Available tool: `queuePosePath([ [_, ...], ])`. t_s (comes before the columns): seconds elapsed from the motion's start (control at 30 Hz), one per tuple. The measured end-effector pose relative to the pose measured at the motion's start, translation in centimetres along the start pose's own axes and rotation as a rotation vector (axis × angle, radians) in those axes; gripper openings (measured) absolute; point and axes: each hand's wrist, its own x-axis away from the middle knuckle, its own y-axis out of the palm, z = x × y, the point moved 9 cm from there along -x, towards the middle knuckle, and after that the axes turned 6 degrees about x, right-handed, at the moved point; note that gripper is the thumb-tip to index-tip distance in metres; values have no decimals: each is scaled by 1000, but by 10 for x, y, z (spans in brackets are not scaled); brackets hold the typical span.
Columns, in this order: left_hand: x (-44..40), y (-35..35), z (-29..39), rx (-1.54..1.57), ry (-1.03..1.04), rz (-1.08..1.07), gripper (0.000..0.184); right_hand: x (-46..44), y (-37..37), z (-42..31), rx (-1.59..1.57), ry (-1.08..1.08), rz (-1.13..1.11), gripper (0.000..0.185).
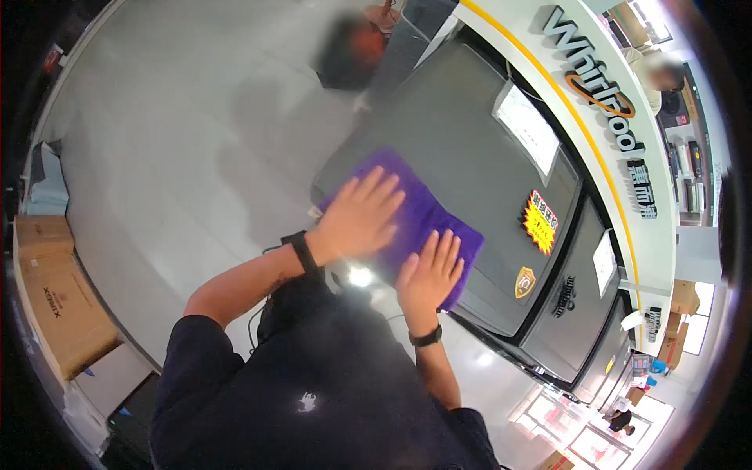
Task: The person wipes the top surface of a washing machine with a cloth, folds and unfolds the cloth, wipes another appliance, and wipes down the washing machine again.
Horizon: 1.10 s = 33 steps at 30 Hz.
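A purple cloth (423,207) lies spread over the near edge of a dark grey appliance top (454,117). On the cloth's left part my left hand (363,215) rests flat with its fingers stretched out, slightly blurred. My right hand (431,274) presses on the lower right part of the cloth, palm down and fingers apart. Both wrists carry black bands. A yellow and red sticker (540,223) and a gold badge (525,283) sit on the appliance to the right of the cloth.
A white sheet (527,129) lies on the appliance's far side, below a white Whirlpool sign (591,78). More appliances (572,305) stand at the lower right. Cardboard boxes (59,301) line the left wall. A person (654,74) is at the upper right.
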Motion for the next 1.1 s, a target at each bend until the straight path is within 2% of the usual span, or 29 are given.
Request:
queuePosePath([
  [0.13,5,-27,-50,-12,-20,40,54,-33,-7,-75,-55,-104,6,59],
  [0.27,13,-31,-71,61,-76,72,55,-42,-10,-93,-103,-116,43,57],
  [0.4,3,-20,-31,-134,-99,-7,58,-22,-8,-53,-91,-2,22,55],
  [0.57,-3,20,43,15,139,-99,62,36,-4,47,-33,256,80,54],
  [0.7,-1,26,58,111,230,-15,58,43,-4,63,-21,346,23,55],
  [0.77,0,22,46,180,248,-13,57,36,6,55,48,352,-3,56],
  [0.83,0,9,19,116,173,12,57,18,12,31,117,349,-34,57],
  [0.97,-1,-28,-48,38,-39,70,56,-29,0,-46,70,174,12,58],
  [1.03,4,-39,-76,103,-135,82,58,-46,1,-76,63,105,43,58],
  [1.1,8,-37,-98,304,-145,129,60,-56,-2,-91,32,58,69,57],
])
